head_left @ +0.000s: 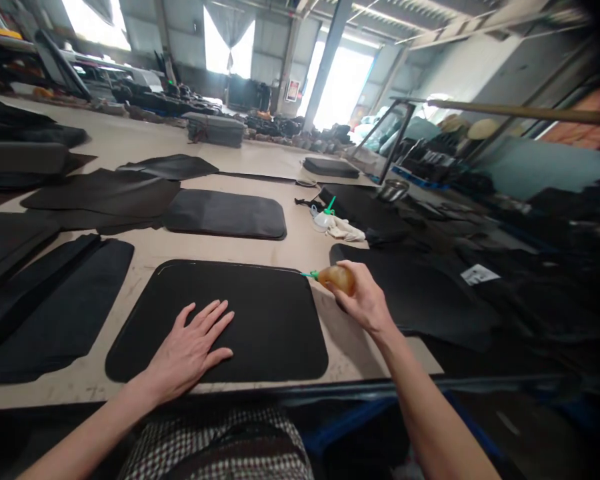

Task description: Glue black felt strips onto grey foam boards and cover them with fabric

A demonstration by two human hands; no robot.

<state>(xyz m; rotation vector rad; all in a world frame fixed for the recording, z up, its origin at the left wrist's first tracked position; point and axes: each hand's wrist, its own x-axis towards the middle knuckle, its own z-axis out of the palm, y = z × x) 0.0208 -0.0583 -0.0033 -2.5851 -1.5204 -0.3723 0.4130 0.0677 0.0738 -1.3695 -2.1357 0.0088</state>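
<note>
In front of me a black rounded panel (270,333) lies flat on the table. My left hand (193,343) rests on it with the fingers spread. My right hand (363,297) is wrapped round a glue bottle (341,279) holding amber liquid. The bottle is tipped on its side, and its green nozzle points left at the panel's far right corner. A thin pale line runs along the panel's far edge, from the left corner towards the nozzle.
Behind the panel lies a stack of dark rounded pieces (225,213). Dark sheets (65,300) cover the left side, and more black material (415,287) lies at the right. A white bottle (323,220) with a green nozzle stands beside a pale cloth (346,230).
</note>
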